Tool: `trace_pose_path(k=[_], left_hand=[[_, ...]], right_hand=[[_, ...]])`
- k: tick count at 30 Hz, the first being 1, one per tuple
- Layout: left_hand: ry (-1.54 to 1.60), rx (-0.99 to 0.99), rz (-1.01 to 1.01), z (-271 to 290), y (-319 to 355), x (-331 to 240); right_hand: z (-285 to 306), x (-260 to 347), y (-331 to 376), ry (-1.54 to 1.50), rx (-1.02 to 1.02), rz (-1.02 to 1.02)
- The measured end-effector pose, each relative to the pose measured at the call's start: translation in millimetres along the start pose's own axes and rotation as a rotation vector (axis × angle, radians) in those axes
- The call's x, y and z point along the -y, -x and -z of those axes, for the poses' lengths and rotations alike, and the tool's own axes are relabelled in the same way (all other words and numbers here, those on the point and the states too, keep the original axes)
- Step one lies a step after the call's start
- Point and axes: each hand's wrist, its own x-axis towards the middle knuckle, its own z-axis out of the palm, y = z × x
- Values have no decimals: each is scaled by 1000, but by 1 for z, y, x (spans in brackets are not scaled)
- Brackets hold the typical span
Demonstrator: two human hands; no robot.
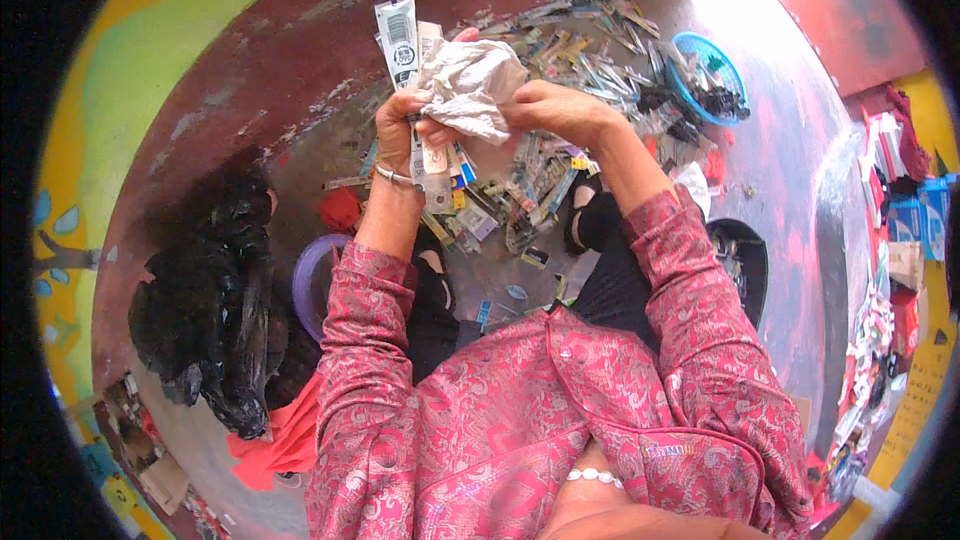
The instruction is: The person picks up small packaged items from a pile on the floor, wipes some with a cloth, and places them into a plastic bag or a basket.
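Note:
My left hand (398, 118) is closed round a bundle of long flat packets, among them a white one (398, 28) with a barcode. The packets stick out above and below the fist. A crumpled off-white cloth (474, 82) lies against the bundle, its left edge under my left thumb. My right hand (560, 110) pinches the cloth's right side, its fingertips partly hidden by the cloth. Beneath both hands, a heap of similar flat packets and plastic strips (545, 175) covers the floor between my feet and the wall.
A blue basket (709, 79) with dark scraps stands right of the heap. A black container (738, 265) is beside my right leg. On my left are black plastic bags (205, 300), a purple basin (312, 285) and red plastic (285, 437). Stacked packages (888, 240) line the right side.

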Motion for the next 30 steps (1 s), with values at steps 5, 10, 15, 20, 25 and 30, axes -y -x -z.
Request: trace_pose_path(k=[5, 10, 15, 20, 25, 30], left_hand=[[57, -139, 17, 12, 11, -9], [34, -244, 115, 14, 0, 5], [-460, -312, 222, 34, 2, 30], [-600, -290, 177, 4, 7, 42], [-656, -290, 351, -1, 7, 49], [-379, -219, 229, 8, 13, 41]], right_hand=[[27, -21, 13, -649, -121, 393], [44, -2, 28, -1191, -159, 739], [-6, 16, 15, 126, -326, 672], [-18, -11, -24, 642, -564, 955], [15, -23, -25, 162, -523, 588], [76, -36, -23, -1063, -739, 661]])
